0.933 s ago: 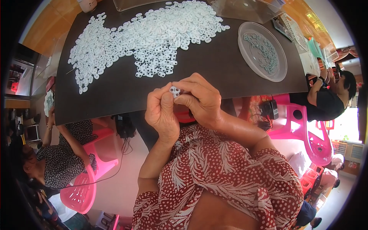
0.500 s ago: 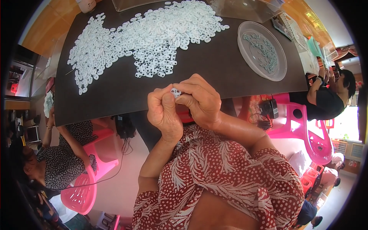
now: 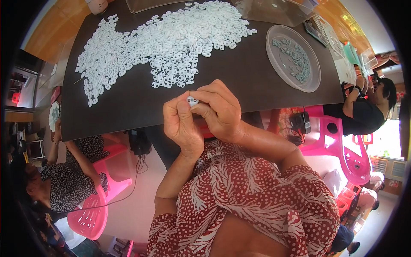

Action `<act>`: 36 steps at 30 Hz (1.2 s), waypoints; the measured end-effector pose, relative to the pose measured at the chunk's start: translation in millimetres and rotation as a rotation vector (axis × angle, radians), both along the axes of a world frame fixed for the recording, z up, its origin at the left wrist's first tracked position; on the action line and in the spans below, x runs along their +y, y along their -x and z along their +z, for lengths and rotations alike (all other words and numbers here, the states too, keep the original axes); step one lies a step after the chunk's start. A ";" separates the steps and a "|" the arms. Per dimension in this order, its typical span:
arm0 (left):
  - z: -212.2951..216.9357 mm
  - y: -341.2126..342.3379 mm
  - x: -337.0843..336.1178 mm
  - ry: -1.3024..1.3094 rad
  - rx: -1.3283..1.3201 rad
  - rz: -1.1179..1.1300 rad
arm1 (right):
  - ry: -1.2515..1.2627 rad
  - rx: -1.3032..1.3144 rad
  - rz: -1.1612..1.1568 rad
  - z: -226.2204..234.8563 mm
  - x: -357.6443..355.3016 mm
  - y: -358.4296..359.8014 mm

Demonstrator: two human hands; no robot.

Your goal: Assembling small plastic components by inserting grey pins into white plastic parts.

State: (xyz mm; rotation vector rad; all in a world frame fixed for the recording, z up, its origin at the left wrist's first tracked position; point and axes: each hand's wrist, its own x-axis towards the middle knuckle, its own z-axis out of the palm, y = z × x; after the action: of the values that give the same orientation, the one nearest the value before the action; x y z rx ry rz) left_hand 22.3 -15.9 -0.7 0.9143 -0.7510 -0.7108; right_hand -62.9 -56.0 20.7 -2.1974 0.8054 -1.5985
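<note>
A small white plastic piece with dark holes [image 3: 192, 101] is pinched between both hands, just above the table's near edge. My left hand [image 3: 183, 124] grips it from the left with thumb and curled fingers. From the right, my right hand [image 3: 220, 110] holds the same piece between thumb and fingertips. The fingers cover part of it. Beyond the hands lies a patch of small square white pieces with holes [image 3: 173, 70], joined to a wide heap of white oval pieces [image 3: 188, 32].
A round clear plastic tub [image 3: 314, 81] with small grey-green pieces stands at the table's right. Clear trays [image 3: 274, 15] sit at the far edge. Co-workers sit left [image 3: 70, 184] and right [image 3: 364, 107], near pink plastic chairs [image 3: 87, 218]. A cable runs across the floor at left.
Both hands have shifted slightly left and up with the white piece between them. The piece appears slightly turned. The heap and the tub stay in place on the table.
</note>
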 end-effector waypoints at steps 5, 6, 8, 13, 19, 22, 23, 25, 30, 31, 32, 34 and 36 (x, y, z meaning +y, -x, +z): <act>3.3 -1.3 -1.4 -0.013 0.030 -0.038 | -0.014 -0.001 0.003 1.3 -3.2 1.7; 3.4 -1.1 -1.3 -0.011 0.030 -0.040 | -0.012 -0.001 0.001 1.8 -3.1 2.8; 3.5 -0.6 -2.5 -0.013 -0.011 -0.060 | -0.018 0.013 -0.018 4.1 -4.4 5.3; 0.6 -5.1 -1.9 -0.064 -0.136 -0.148 | -0.103 0.027 -0.008 8.7 -13.2 19.5; -4.8 -23.9 -1.0 -0.161 -0.367 -0.043 | -0.021 0.152 -0.265 60.7 -76.1 80.2; -2.7 -38.5 -8.6 -0.140 -0.585 0.060 | -0.008 0.171 -0.417 98.4 -135.4 114.0; -1.3 -40.0 -11.4 -0.120 -0.727 0.109 | -0.008 0.153 -0.477 104.8 -162.8 127.4; 3.5 -39.1 -17.8 -0.142 -0.774 0.143 | -0.025 0.319 -0.730 124.6 -213.6 163.1; 3.4 -34.6 -37.8 0.051 -1.188 0.211 | -0.519 -0.232 0.128 162.5 -226.7 184.4; 4.8 -30.6 -43.7 0.090 -1.297 0.239 | -0.105 0.124 -0.397 145.9 -267.2 195.1; 0.4 -41.4 -36.9 0.027 -1.347 0.299 | 0.301 0.433 -0.811 109.1 -313.2 166.5; 0.8 -36.0 -44.6 0.053 -1.429 0.231 | 0.227 0.510 -0.869 116.7 -318.6 187.9; 1.4 -33.9 -47.0 0.077 -1.437 0.210 | 0.124 0.553 -0.866 116.0 -321.3 191.9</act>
State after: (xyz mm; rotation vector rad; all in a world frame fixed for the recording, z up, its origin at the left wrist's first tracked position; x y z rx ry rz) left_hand 56.2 -62.9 0.7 1.3607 -1.8667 0.2998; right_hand -254.9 -377.3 136.7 -2.5885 2.0860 -1.3279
